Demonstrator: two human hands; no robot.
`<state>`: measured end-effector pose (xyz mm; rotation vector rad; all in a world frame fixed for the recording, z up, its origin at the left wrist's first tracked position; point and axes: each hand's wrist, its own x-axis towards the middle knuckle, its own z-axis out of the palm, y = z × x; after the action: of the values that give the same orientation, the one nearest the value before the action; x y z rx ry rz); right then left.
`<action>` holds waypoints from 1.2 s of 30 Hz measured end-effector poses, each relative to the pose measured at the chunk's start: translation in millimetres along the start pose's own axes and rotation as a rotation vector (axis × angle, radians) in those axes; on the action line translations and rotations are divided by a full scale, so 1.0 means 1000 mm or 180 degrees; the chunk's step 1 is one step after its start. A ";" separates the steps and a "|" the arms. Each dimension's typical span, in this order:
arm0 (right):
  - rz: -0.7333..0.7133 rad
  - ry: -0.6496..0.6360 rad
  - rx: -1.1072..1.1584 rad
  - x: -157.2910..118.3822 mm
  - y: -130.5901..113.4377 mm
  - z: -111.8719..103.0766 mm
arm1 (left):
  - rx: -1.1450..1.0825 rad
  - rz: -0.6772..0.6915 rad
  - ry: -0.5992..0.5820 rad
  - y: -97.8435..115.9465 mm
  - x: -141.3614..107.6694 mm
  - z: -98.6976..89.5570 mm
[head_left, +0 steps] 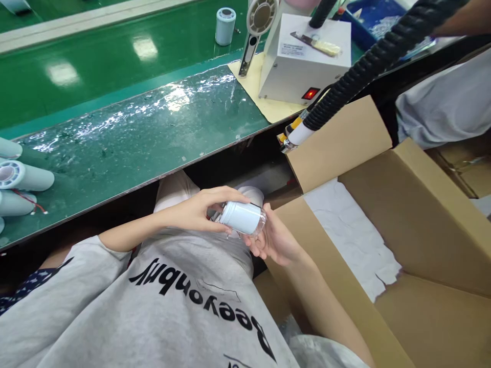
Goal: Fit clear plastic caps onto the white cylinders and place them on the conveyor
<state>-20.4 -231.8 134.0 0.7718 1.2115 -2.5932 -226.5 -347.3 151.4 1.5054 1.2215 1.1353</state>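
Note:
A light blue cylinder (242, 217) with a clear end cap is held over my lap, tilted sideways. My left hand (209, 209) grips its left end, thumb below and fingers above. At the clear end, the fingers of my right hand (274, 237) touch it from below and the right, palm turned up. Several similar blue cylinders (32, 176) lie at the left end of the bench, one with a red wire. Another blue cylinder (225, 26) stands upright on the green surface at the back.
The green bench (153, 148) runs across in front of me. A white box-shaped device (303, 61) with a lit red switch and a black hose (368, 66) are at upper right. An open cardboard box (422, 204) stands at my right. Another person's arm (460, 20) shows beyond.

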 end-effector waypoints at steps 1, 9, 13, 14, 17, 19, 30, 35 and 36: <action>-0.0096 0.0029 -0.0133 0.000 0.002 -0.001 | -0.0064 -0.0088 0.0038 0.002 0.000 0.001; -0.3564 0.0897 -0.3205 -0.004 0.008 -0.014 | -0.0723 -0.1001 0.0094 0.010 -0.004 0.003; -0.3338 0.0775 -0.3196 -0.007 0.006 -0.014 | -0.0720 -0.0971 -0.0090 0.008 -0.004 0.000; -0.3095 0.0765 -0.2866 -0.008 0.007 -0.013 | -0.0691 -0.0853 -0.0109 0.007 -0.005 -0.001; -0.2591 0.0734 -0.2091 -0.010 0.011 -0.012 | -0.0749 -0.0660 -0.0211 0.003 -0.007 -0.002; -0.2521 0.0816 -0.1995 -0.012 0.013 -0.012 | -0.0946 -0.0764 -0.0298 -0.001 -0.008 -0.001; -0.2757 0.1125 -0.2711 -0.020 0.014 -0.006 | -0.1406 -0.0661 -0.0398 -0.016 -0.011 0.009; -0.2260 0.0997 -0.1568 -0.017 0.018 -0.001 | -0.0982 -0.0229 -0.0162 -0.013 -0.012 0.010; -0.2138 0.0945 -0.1366 -0.017 0.018 0.000 | -0.0865 -0.0151 -0.0113 -0.012 -0.013 0.011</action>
<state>0.2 -244.7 131.2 0.7668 2.3639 -2.5499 -219.8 -358.9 136.4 1.2800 1.0276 1.1859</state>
